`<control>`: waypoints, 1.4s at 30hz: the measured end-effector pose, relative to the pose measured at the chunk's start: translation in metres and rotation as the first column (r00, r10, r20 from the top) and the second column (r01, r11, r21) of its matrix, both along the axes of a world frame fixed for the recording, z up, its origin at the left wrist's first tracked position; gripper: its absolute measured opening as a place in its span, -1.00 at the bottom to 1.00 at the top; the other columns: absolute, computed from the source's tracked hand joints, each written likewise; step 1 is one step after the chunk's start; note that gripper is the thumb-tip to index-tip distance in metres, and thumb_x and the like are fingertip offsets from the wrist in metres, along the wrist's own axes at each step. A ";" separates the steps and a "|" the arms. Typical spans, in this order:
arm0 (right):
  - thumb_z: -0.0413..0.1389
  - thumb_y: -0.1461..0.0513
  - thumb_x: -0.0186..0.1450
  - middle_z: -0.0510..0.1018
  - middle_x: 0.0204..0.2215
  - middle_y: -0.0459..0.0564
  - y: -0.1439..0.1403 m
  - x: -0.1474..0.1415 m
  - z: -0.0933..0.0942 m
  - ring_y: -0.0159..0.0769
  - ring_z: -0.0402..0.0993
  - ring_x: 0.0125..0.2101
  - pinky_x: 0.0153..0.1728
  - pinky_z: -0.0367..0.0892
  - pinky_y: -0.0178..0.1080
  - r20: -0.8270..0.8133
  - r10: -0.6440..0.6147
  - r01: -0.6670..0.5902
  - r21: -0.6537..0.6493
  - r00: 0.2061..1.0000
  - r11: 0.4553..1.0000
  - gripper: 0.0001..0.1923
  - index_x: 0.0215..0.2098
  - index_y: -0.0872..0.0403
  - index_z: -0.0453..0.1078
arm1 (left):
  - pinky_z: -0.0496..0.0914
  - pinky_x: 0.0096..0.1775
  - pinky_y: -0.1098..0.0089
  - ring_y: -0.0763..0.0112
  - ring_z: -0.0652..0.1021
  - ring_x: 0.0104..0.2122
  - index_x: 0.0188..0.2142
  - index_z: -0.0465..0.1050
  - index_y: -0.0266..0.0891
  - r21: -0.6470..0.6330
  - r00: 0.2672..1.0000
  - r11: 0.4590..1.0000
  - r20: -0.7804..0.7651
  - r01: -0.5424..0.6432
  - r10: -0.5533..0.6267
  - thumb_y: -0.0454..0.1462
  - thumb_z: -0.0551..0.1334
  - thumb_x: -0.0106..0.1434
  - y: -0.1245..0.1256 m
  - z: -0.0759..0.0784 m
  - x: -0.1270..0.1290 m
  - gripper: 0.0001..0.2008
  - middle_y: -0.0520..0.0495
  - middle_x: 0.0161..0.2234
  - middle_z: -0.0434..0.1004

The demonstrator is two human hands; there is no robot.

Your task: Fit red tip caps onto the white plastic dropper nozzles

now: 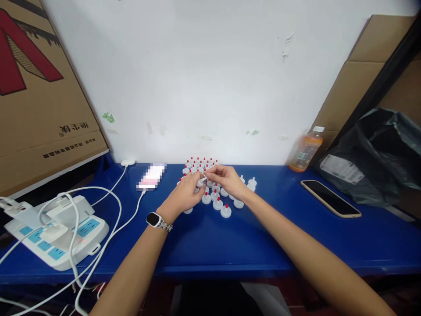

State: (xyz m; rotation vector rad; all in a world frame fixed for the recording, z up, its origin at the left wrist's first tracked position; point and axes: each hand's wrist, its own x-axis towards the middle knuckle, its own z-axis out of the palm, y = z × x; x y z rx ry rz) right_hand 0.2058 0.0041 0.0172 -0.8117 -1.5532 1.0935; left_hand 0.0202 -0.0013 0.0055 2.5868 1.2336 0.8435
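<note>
In the middle of the blue table, my left hand holds a white nozzle cap between thumb and fingers. My right hand meets it there, its thumb and index finger pinched at the cap's narrow tip. Whatever small piece may sit in that pinch is hidden by the fingers. Around both hands stand several white nozzle caps with red tips, some in rows by the wall and some nearer to me. Right of my right hand are white caps without red tips.
At left lie a power strip with plugs and looping white cables, and a phone with a lit screen. On the right are a bottle of orange drink, a dark phone and a grey plastic bag. Cardboard flanks the white wall.
</note>
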 end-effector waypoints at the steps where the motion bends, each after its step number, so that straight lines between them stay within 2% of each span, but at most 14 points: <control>1: 0.35 0.02 0.07 0.58 -0.45 -0.06 0.000 0.001 0.000 -0.39 0.43 -0.46 -0.39 0.33 -0.30 -0.023 -0.006 0.006 -0.014 1.000 1.000 -0.65 -0.38 0.11 0.47 | 0.36 -0.15 0.18 0.18 0.46 -0.19 -0.12 0.30 -0.17 -0.006 1.000 1.000 -0.010 -0.003 0.003 -0.18 0.07 0.35 -0.001 0.001 0.000 -0.83 -0.10 -0.22 0.43; 8: 0.38 0.03 0.03 0.56 -0.50 -0.08 0.002 0.009 0.001 -0.41 0.42 -0.50 -0.42 0.33 -0.30 -0.004 -0.002 0.002 -0.041 1.000 0.999 -0.64 -0.46 0.11 0.42 | 0.34 -0.16 0.20 0.16 0.47 -0.15 -0.17 0.28 -0.16 -0.024 1.000 1.000 -0.018 -0.006 0.006 -0.18 0.08 0.32 -0.005 0.004 0.001 -0.85 -0.11 -0.20 0.43; 14: 0.35 0.02 0.09 0.55 -0.50 -0.08 -0.005 0.010 0.003 -0.40 0.43 -0.49 -0.41 0.33 -0.30 0.037 0.018 -0.018 -0.003 0.999 1.000 -0.65 -0.43 0.11 0.43 | 0.34 -0.22 0.24 0.22 0.47 -0.26 -0.21 0.27 -0.17 -0.048 1.000 0.999 -0.013 -0.004 0.003 -0.18 0.09 0.31 -0.006 0.003 0.002 -0.87 -0.08 -0.26 0.42; 19: 0.34 0.00 0.10 0.56 -0.49 -0.06 -0.008 0.005 0.000 -0.37 0.46 -0.46 -0.35 0.36 -0.27 0.035 0.066 -0.067 0.007 0.997 0.998 -0.63 -0.44 0.11 0.41 | 0.30 -0.32 0.30 0.28 0.46 -0.34 -0.23 0.25 -0.17 -0.087 1.000 0.996 -0.008 0.006 -0.007 -0.15 0.00 0.38 -0.009 0.005 0.003 -0.83 -0.07 -0.29 0.42; 26: 0.33 -0.06 0.08 0.54 -0.50 -0.06 -0.012 -0.002 -0.003 -0.34 0.47 -0.46 -0.37 0.37 -0.26 0.015 0.015 -0.016 0.038 1.000 0.999 -0.59 -0.46 0.07 0.36 | 0.21 -0.40 0.34 0.31 0.43 -0.42 -0.31 0.17 -0.15 -0.110 0.999 0.994 -0.036 -0.029 0.025 -0.13 0.04 0.36 -0.004 0.003 0.007 -0.83 0.01 -0.41 0.39; 30: 0.29 -0.03 0.14 0.50 -0.51 -0.08 -0.019 0.003 0.004 -0.35 0.43 -0.48 -0.42 0.33 -0.27 0.055 0.006 -0.010 0.079 0.998 0.997 -0.63 -0.45 0.06 0.33 | 0.26 -0.36 0.33 0.32 0.46 -0.40 -0.26 0.22 -0.17 -0.101 0.999 0.994 0.024 0.037 -0.035 -0.16 0.04 0.37 -0.002 0.007 0.016 -0.86 -0.01 -0.36 0.43; 31: 0.26 -0.01 0.17 0.50 -0.51 -0.08 -0.018 0.008 0.007 -0.36 0.42 -0.48 -0.42 0.32 -0.28 0.075 -0.013 0.004 0.108 0.997 0.994 -0.65 -0.44 0.06 0.33 | 0.29 -0.33 0.31 0.30 0.49 -0.36 -0.18 0.24 -0.18 -0.084 0.998 0.995 0.040 0.058 -0.055 -0.15 0.05 0.36 -0.001 0.009 0.019 -0.84 -0.04 -0.31 0.46; 33: 0.21 0.05 0.23 0.48 -0.50 -0.09 -0.010 0.023 0.013 -0.37 0.39 -0.48 -0.42 0.30 -0.29 0.114 -0.097 0.075 0.183 0.989 0.980 -0.72 -0.42 0.07 0.33 | 0.34 -0.24 0.27 0.22 0.52 -0.24 0.04 0.20 -0.20 -0.037 0.996 0.997 0.052 0.069 -0.067 -0.08 0.12 0.34 0.005 0.016 0.024 -0.64 -0.11 -0.18 0.48; 35: 0.18 0.10 0.24 0.47 -0.52 -0.10 0.007 0.043 0.017 -0.37 0.38 -0.48 -0.40 0.29 -0.29 0.122 -0.266 0.228 0.261 0.956 0.938 -0.78 -0.42 0.07 0.32 | 0.37 -0.17 0.21 0.14 0.51 -0.14 0.19 0.10 -0.21 -0.005 0.999 0.999 0.037 0.040 -0.039 -0.02 0.17 0.30 0.013 0.021 0.029 -0.43 -0.14 -0.13 0.49; 36: 0.17 0.14 0.24 0.47 -0.52 -0.10 0.017 0.054 0.019 -0.37 0.38 -0.49 -0.40 0.29 -0.29 0.141 -0.362 0.311 0.291 0.921 0.905 -0.81 -0.42 0.07 0.32 | 0.37 -0.14 0.19 0.13 0.51 -0.12 0.20 0.10 -0.21 -0.001 0.999 1.000 0.026 0.027 -0.027 -0.02 0.17 0.30 0.018 0.022 0.031 -0.42 -0.14 -0.12 0.49; 38: 0.14 0.20 0.23 0.49 -0.52 -0.09 0.039 0.073 0.019 -0.37 0.39 -0.49 -0.40 0.28 -0.29 0.225 -0.529 0.444 0.338 0.818 0.830 -0.89 -0.42 0.08 0.34 | 0.36 -0.08 0.16 0.14 0.50 -0.11 0.10 0.25 -0.21 0.017 1.000 1.000 0.005 0.015 -0.016 -0.06 0.12 0.34 0.026 0.021 0.035 -0.58 -0.14 -0.12 0.50; 39: 0.12 0.24 0.22 0.50 -0.52 -0.09 0.049 0.081 0.018 -0.37 0.39 -0.49 -0.40 0.27 -0.30 0.287 -0.572 0.469 0.356 0.769 0.808 -0.91 -0.42 0.08 0.35 | 0.36 -0.06 0.16 0.15 0.49 -0.11 0.02 0.32 -0.21 0.028 1.000 0.999 -0.003 0.018 -0.018 -0.08 0.09 0.36 0.029 0.019 0.037 -0.66 -0.14 -0.12 0.50; 42: 0.09 0.31 0.20 0.53 -0.50 -0.06 0.077 0.091 0.012 -0.35 0.41 -0.47 -0.40 0.26 -0.31 0.452 -0.605 0.457 0.400 0.656 0.795 -0.94 -0.43 0.09 0.38 | 0.35 -0.07 0.16 0.16 0.48 -0.12 -0.14 0.41 -0.20 0.052 0.999 0.998 -0.013 0.040 -0.040 -0.11 0.07 0.38 0.031 0.010 0.042 -0.74 -0.14 -0.14 0.50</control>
